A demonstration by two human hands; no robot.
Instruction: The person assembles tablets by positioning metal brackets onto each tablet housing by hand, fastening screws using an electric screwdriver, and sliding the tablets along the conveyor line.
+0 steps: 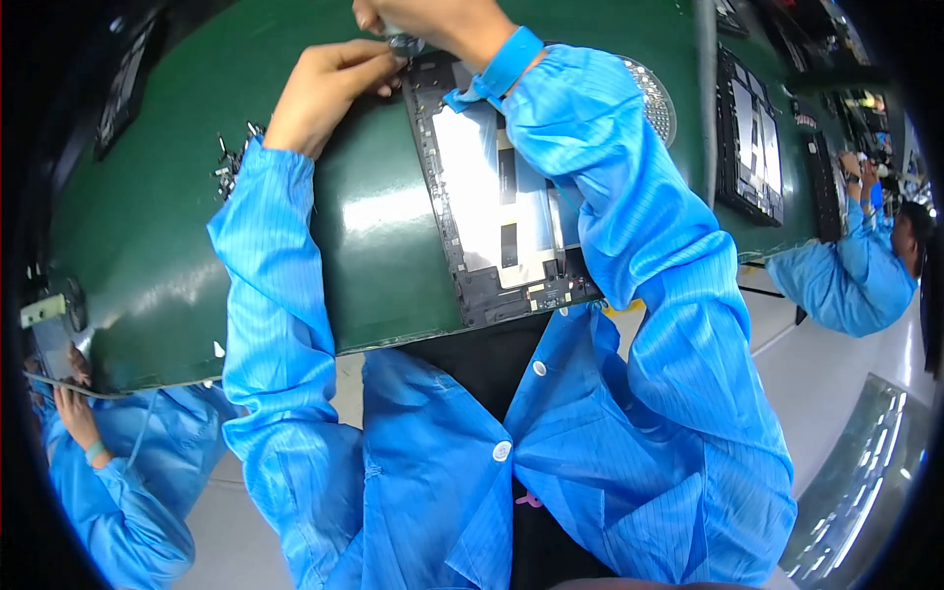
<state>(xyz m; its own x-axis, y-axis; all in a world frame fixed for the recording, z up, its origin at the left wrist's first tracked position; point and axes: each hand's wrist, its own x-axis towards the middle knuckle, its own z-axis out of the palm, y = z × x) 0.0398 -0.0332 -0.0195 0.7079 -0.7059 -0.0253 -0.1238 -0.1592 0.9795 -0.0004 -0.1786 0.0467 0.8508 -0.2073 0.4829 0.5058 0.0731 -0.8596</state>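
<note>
An opened tablet-like device with silver battery packs and a black frame lies on the green table in front of me. My left hand is beside its far left corner, thumb and fingers pinched together around something too small to name. Just above it, my right hand is closed, partly cut off by the picture's upper edge. A small shiny grey piece shows between the hands at that corner; I cannot tell its kind. A blue wristband circles my right wrist, and my right sleeve covers part of the device.
Several small dark parts lie in a pile left of my left forearm. A round perforated metal disc is beyond my right sleeve. More dark devices are stacked at right. Co-workers' blue sleeves appear at both sides.
</note>
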